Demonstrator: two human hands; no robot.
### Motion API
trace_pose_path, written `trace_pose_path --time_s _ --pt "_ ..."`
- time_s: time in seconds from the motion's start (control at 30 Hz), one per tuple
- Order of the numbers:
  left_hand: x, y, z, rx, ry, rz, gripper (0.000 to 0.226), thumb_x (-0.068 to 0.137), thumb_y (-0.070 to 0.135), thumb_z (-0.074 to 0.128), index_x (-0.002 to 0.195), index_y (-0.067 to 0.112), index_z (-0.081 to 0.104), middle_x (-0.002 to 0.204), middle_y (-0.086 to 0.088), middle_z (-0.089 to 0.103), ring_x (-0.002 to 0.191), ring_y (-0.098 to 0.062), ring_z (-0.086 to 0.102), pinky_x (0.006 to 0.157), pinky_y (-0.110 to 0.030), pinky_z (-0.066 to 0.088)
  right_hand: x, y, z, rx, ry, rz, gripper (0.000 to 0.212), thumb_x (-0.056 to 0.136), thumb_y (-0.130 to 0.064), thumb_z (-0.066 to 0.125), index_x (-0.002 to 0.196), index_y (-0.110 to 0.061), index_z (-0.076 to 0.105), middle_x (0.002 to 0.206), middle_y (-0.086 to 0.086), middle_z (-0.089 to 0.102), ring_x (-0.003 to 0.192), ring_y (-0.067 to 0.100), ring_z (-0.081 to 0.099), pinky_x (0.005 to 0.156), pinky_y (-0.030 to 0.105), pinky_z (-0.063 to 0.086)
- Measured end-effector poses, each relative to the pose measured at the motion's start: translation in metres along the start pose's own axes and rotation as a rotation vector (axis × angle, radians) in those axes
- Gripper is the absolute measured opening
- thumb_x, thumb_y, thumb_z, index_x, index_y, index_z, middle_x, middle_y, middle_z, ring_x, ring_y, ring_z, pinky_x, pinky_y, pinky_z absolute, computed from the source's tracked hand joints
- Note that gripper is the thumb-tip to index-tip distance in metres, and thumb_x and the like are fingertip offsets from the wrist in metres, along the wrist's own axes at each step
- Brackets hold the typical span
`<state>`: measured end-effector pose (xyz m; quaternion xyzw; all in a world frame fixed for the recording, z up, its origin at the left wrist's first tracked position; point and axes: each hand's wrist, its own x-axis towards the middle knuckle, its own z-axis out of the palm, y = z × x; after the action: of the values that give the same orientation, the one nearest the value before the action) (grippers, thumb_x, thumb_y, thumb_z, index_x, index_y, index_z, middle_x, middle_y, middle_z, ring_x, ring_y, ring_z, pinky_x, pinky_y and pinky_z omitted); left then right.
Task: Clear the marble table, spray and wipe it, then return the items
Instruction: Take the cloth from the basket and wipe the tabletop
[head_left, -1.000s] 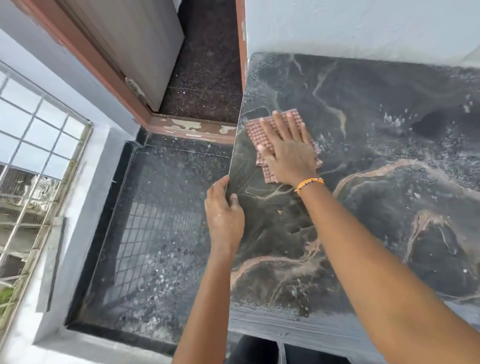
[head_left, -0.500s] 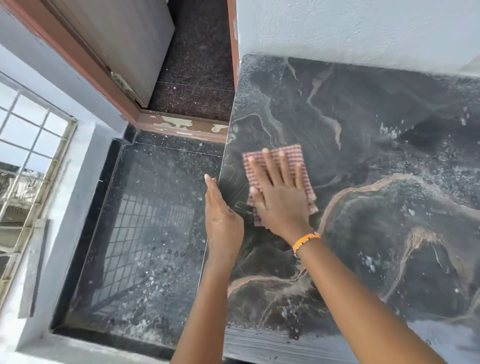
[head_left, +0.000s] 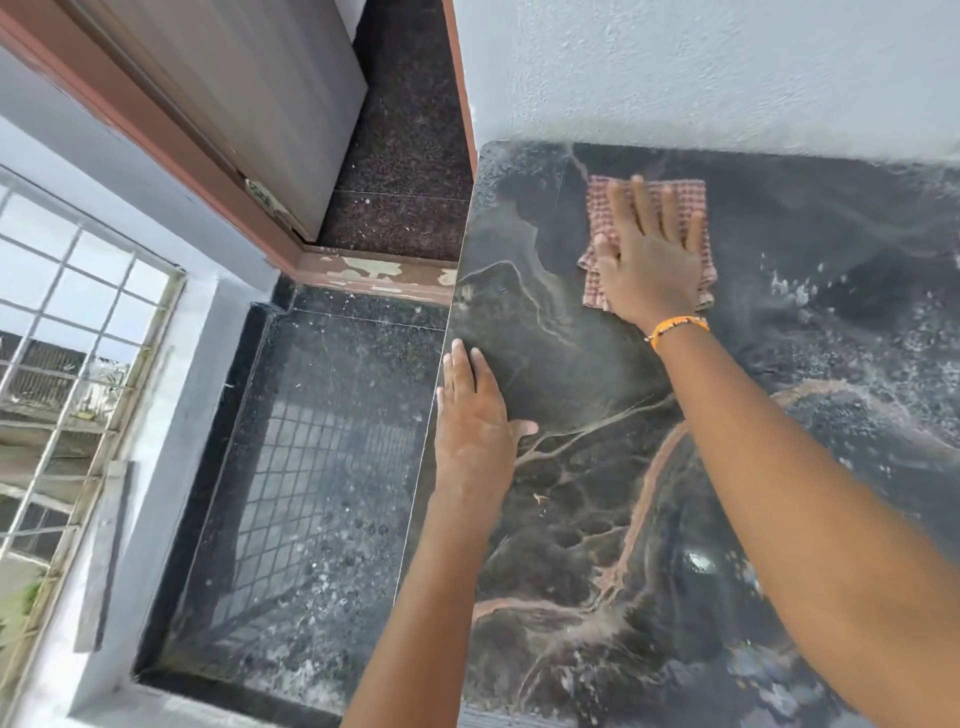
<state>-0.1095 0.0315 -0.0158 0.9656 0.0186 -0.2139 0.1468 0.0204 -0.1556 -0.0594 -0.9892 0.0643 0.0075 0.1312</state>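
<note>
**Soft cloth, flat palm, wet stone**

Nearest, the left hand (head_left: 475, 415) lies flat, fingers straight, on the dark veined marble bench (head_left: 597, 519) edge. Farther, the right hand (head_left: 649, 260), fingers spread, presses the red-checked folded cloth (head_left: 597, 291) near the far-left corner. Light, limp; likely bunches, so press broadly.

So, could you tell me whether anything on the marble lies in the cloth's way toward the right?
Nothing visible does. The right hand presses the checked cloth flat on the marble table; only spray droplets lie right.

Likely home balcony, window grille (head_left: 78, 364), door (head_left: 234, 93)
</note>
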Motion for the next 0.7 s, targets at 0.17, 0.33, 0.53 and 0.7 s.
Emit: trace_pose_path --time_s 0.17,0.33,0.53,0.7 --pt "0.004 0.004 0.000 0.032 -0.018 -0.030 0.099 0.083 0.046 0.055 0.145 0.001 -0.008 0.155 -0.015 -0.015 0.145 -0.024 -0.011 0.118 -0.030 -0.002 -0.064 0.001 0.002 -0.043 0.003 0.105 0.067 0.093 -0.048 0.029 0.150 -0.021 0.008 0.160 0.003 0.005 0.146 0.032 0.003 0.115 0.055 0.000" --pt "0.009 0.004 -0.001 -0.027 -0.012 -0.055 0.101 0.081 0.041 0.062 0.146 0.002 -0.005 0.156 -0.012 -0.012 0.145 -0.022 -0.008 0.117 -0.029 0.002 -0.049 -0.059 0.015 -0.089 -0.083 -0.297 0.064 0.095 -0.049 0.029 0.150 -0.027 0.004 0.160 -0.002 0.003 0.147 0.027 0.001 0.115 0.051 -0.005" --pt "0.008 0.001 0.001 -0.129 0.024 -0.059 0.103 0.076 0.036 0.068 0.147 0.008 0.000 0.157 -0.006 -0.010 0.145 -0.018 -0.006 0.118 -0.027 0.004 0.047 -0.123 0.027 -0.002 -0.085 -0.261 0.060 0.093 -0.041 0.035 0.149 -0.027 0.016 0.159 -0.002 0.013 0.146 0.024 0.008 0.116 0.050 0.000" --pt "0.002 0.006 0.002 -0.182 0.080 -0.008 0.100 0.078 0.027 0.070 0.148 0.012 -0.001 0.157 -0.003 -0.009 0.145 -0.017 -0.007 0.119 -0.028 0.006 0.067 -0.107 0.021 0.074 -0.011 -0.078 0.059 0.095 -0.035 0.033 0.150 -0.024 0.013 0.159 -0.001 0.010 0.147 0.024 0.005 0.116 0.049 -0.003"
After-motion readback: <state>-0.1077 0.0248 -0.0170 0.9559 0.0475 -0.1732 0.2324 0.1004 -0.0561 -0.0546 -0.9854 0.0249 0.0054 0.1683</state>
